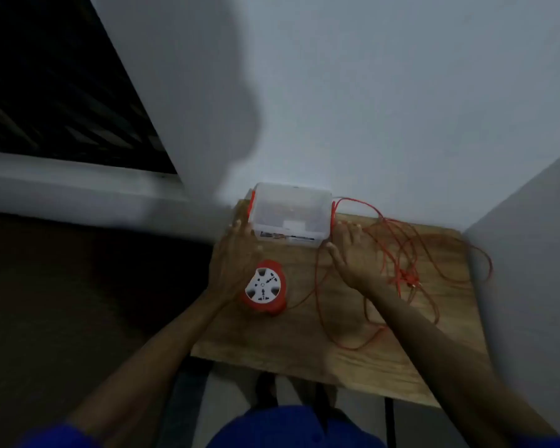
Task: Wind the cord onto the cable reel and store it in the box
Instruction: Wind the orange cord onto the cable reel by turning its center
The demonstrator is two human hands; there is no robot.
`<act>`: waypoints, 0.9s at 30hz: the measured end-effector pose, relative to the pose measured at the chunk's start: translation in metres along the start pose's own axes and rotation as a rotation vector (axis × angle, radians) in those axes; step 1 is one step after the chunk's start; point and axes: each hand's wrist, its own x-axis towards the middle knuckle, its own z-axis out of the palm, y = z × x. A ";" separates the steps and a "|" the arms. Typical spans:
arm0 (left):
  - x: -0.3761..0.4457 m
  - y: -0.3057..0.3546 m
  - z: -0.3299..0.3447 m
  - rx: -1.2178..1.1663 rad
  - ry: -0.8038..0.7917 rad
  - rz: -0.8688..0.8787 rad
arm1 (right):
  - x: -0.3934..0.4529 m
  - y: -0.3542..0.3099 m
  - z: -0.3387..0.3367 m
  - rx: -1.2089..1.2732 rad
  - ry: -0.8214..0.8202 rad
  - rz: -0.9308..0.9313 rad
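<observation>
A clear plastic box (291, 211) with orange side latches stands at the far edge of the small wooden table (304, 344), against the wall. My left hand (236, 257) lies flat beside the box's left side, fingers spread. My right hand (349, 253) is spread open by the box's right side, over the table. Between my forearms sits the orange cable reel (265, 287) with its white socket face up. A thin orange cord (401, 253) runs from the reel and lies in loose tangled loops over the table's right half.
White walls close in behind the table and on its right. A dark window (55, 85) and a pale sill are at the upper left. The floor to the left is dark. Part of the picture is blurred by motion.
</observation>
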 end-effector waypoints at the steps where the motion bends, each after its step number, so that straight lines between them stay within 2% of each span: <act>1: -0.006 -0.008 0.006 -0.042 -0.039 -0.061 | -0.002 -0.003 0.009 0.010 -0.018 -0.015; 4: -0.027 -0.033 0.019 -0.115 -0.182 -0.223 | -0.015 -0.016 0.028 0.121 -0.031 -0.071; 7: -0.043 -0.055 0.032 -0.061 -0.267 -0.210 | -0.026 -0.023 0.050 0.122 -0.142 -0.055; 12: -0.055 -0.054 0.049 -0.261 -0.245 -0.357 | -0.033 -0.037 0.069 0.045 -0.312 -0.020; 15: -0.046 -0.049 0.054 -0.458 -0.156 -0.571 | -0.032 -0.042 0.074 -0.018 -0.380 -0.047; 18: -0.035 -0.048 0.056 -0.613 -0.203 -0.702 | -0.030 -0.049 0.074 -0.051 -0.414 -0.111; 20: -0.031 -0.045 0.055 -0.745 -0.191 -0.717 | -0.026 -0.054 0.069 -0.040 -0.398 -0.112; 23: -0.025 -0.035 0.048 -0.774 -0.157 -0.597 | -0.018 -0.059 0.050 0.005 -0.305 -0.150; 27: -0.009 -0.018 0.033 -0.754 -0.035 -0.450 | -0.005 -0.066 0.009 0.072 -0.052 -0.317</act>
